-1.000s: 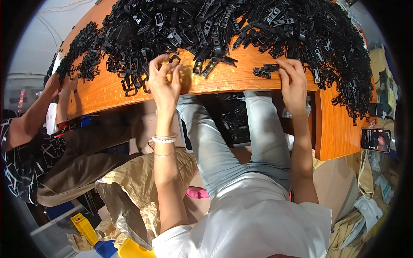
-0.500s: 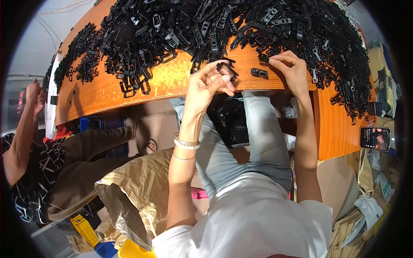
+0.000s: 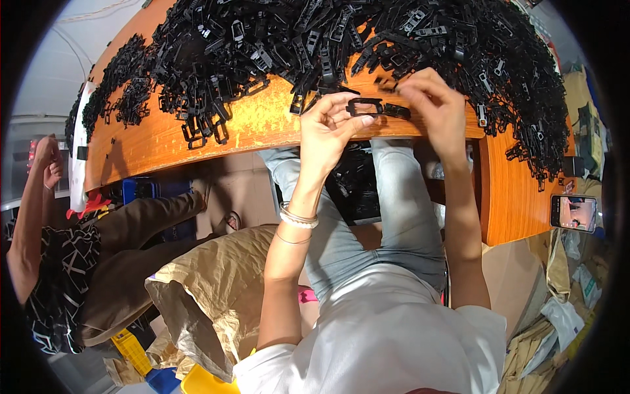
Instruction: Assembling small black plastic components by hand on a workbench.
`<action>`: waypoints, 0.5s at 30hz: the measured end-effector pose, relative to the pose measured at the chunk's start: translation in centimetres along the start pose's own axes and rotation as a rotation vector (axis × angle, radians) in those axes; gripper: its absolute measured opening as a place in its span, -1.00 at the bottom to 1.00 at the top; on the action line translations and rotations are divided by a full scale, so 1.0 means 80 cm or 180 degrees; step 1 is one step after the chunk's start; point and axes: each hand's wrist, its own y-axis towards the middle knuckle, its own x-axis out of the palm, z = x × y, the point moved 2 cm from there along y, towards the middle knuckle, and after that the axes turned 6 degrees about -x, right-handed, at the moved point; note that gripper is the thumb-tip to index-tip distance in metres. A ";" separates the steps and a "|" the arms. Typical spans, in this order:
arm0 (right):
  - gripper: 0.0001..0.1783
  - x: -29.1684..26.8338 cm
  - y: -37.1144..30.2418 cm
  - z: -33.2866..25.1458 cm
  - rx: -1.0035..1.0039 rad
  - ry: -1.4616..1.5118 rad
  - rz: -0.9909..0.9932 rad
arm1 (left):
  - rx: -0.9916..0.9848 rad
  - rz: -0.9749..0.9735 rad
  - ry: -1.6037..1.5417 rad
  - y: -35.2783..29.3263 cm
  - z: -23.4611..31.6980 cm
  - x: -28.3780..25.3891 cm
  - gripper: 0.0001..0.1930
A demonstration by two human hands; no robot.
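Note:
My left hand (image 3: 333,125) is closed on a black plastic frame (image 3: 365,107), pinched by one end so that its open window shows. To its right, my right hand (image 3: 434,105) has its fingers bent together and smeared by motion. At those fingertips is a small black plastic piece (image 3: 387,85), blurred, its exact shape unclear. Just below, another black plastic part (image 3: 396,110) lies on the wooden table (image 3: 262,111) beside the frame's free end.
A large heap of black plastic parts (image 3: 282,46) covers the table's far side and right. A phone (image 3: 573,213) stands at the right edge. Brown paper (image 3: 210,269) lies at lower left. Another person's arm (image 3: 33,217) is at far left; bags (image 3: 561,322) lie at right.
My left hand has moved slightly right and turned the frame to lie lengthwise. My right hand has shifted a little left and up, a small blurred piece now showing at its fingertips.

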 end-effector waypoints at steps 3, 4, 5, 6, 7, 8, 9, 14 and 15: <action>-0.92 0.016 -0.016 -0.022 -0.0294 -0.0411 -0.0293 | 0.0185 0.0009 0.0128 -0.006 0.004 0.002 -0.68; -0.90 0.020 -0.021 -0.023 -0.0273 -0.0356 -0.0271 | 0.0191 -0.0008 0.0135 -0.008 0.007 0.003 -0.68; -0.90 0.020 -0.022 -0.025 -0.0279 -0.0361 -0.0268 | 0.0197 -0.0013 0.0134 -0.009 0.010 0.005 -0.68; -0.90 0.019 -0.021 -0.028 -0.0385 -0.0441 -0.0279 | 0.0165 -0.0060 0.0170 -0.010 0.013 0.008 -0.67; -0.89 0.018 -0.022 -0.031 -0.0491 -0.0522 -0.0289 | 0.0133 -0.0107 0.0207 -0.011 0.014 0.010 -0.66; -0.89 0.019 -0.023 -0.032 -0.0496 -0.0521 -0.0287 | 0.0158 -0.0098 0.0172 -0.013 0.012 0.009 -0.68; -0.90 0.019 -0.025 -0.033 -0.0583 -0.0603 -0.0221 | 0.0162 -0.0100 0.0174 -0.013 0.010 0.009 -0.68; -0.89 0.017 -0.032 -0.034 -0.0794 -0.0808 0.0123 | 0.0387 0.0014 0.0556 -0.019 0.011 0.011 -0.72; -0.88 0.017 -0.032 -0.033 -0.0825 -0.0926 -0.0081 | 0.0384 0.0011 0.0557 -0.020 0.013 0.012 -0.72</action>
